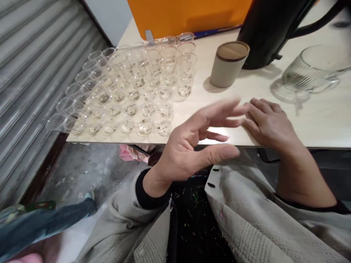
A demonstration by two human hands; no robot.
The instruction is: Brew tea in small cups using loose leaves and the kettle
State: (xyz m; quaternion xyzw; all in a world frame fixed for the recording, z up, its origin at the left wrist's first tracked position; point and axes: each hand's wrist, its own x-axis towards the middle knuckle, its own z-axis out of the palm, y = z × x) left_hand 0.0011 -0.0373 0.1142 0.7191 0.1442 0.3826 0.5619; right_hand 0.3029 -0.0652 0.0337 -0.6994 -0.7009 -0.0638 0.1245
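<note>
My left hand (189,142) is held up over the table's front edge, its thumb and fingers apart and nothing in them. My right hand (270,122) rests palm down on the tabletop, fingers stretched out, near the left fingertips. Left of my hands, many small transparent plastic cups (146,126) stand packed in rows, with dark bits in their bottoms. Beyond my hands stands a pale canister (226,69) with a brown lid. A ribbed glass mug (307,75) with dark leaf-like bits inside is at the right.
Behind the canister rises a black kettle (270,33). An orange board (186,16) stands at the back of the pale table (197,91), a blue pen-like stick (216,31) along its foot. A corrugated shutter (41,73) is at left; another person's leg (55,223) shows below it.
</note>
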